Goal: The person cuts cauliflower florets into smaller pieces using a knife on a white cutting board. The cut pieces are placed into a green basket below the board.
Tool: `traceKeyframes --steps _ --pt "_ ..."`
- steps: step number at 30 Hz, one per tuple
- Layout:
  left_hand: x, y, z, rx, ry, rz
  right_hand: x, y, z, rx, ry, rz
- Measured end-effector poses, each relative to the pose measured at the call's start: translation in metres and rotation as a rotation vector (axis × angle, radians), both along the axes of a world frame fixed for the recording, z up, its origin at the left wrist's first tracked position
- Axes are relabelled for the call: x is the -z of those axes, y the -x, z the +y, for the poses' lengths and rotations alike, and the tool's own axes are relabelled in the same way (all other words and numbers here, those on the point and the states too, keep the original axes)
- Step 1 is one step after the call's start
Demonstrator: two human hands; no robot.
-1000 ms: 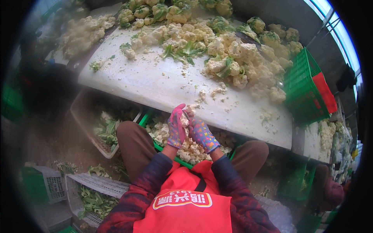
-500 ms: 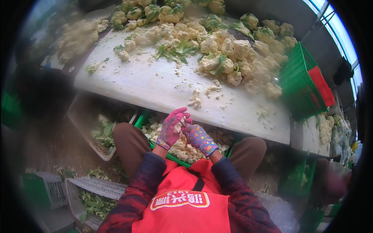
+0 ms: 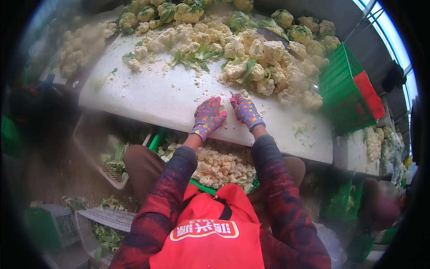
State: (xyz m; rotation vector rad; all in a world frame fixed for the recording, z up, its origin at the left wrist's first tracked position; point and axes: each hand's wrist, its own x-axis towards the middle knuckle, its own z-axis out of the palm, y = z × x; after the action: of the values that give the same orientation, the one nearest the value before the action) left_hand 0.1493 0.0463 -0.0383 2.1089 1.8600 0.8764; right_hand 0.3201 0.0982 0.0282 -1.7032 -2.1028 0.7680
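Both my gloved hands rest on the white table (image 3: 148, 96) near its front edge. My left hand (image 3: 209, 117) lies palm down with its thumb spread from the fingers, beside small cauliflower bits (image 3: 222, 106). Just to the right, my right hand (image 3: 246, 110) has its fingers curled; a thin dark tip like a small knife's (image 3: 231, 93) pokes out past them. Below the table edge, between my knees, a green crate (image 3: 204, 187) holds a heap of cut cauliflower florets (image 3: 224, 168).
A large pile of cauliflower pieces (image 3: 264, 74) covers the table's far side, with a dark wide blade (image 3: 274, 37) lying on it. Leaves (image 3: 197, 57) are scattered there. A green crate (image 3: 342, 92) stands at the right. White baskets (image 3: 109, 175) with trimmed leaves sit low at the left.
My hands have moved forward from above the crate of florets onto the table. The left hand has let go of a cauliflower piece and turned palm down.
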Motion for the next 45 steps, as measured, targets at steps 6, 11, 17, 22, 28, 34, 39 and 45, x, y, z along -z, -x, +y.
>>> traceKeyframes --steps 6,11,17,22,28,34,39,45 --pt "0.032 -0.013 -0.062 0.29 -0.103 0.063 0.034 -0.039 -0.072 -0.193 0.176 0.031" --pt "0.029 -0.039 -0.172 0.402 0.029 0.172 -0.001 -0.096 -0.133 0.167 0.476 0.591" --pt "0.068 -0.028 -0.157 0.425 -0.039 0.364 0.004 -0.142 -0.17 0.388 0.342 0.584" --pt "0.071 -0.003 -0.103 0.119 0.312 0.445 0.018 -0.17 -0.211 0.36 0.4 0.557" --pt "0.061 0.022 -0.136 -0.233 0.232 0.488 0.023 -0.175 -0.234 0.216 0.386 0.112" --pt "0.067 -0.025 -0.196 -0.014 0.177 0.566 0.051 -0.158 -0.237 -0.001 0.41 -0.042" --pt "0.075 0.001 -0.123 0.176 0.523 0.435 0.055 -0.15 -0.243 0.02 0.475 -0.029" --pt "0.092 0.058 -0.073 0.074 0.082 0.175 0.03 -0.126 -0.232 0.09 0.536 0.101"
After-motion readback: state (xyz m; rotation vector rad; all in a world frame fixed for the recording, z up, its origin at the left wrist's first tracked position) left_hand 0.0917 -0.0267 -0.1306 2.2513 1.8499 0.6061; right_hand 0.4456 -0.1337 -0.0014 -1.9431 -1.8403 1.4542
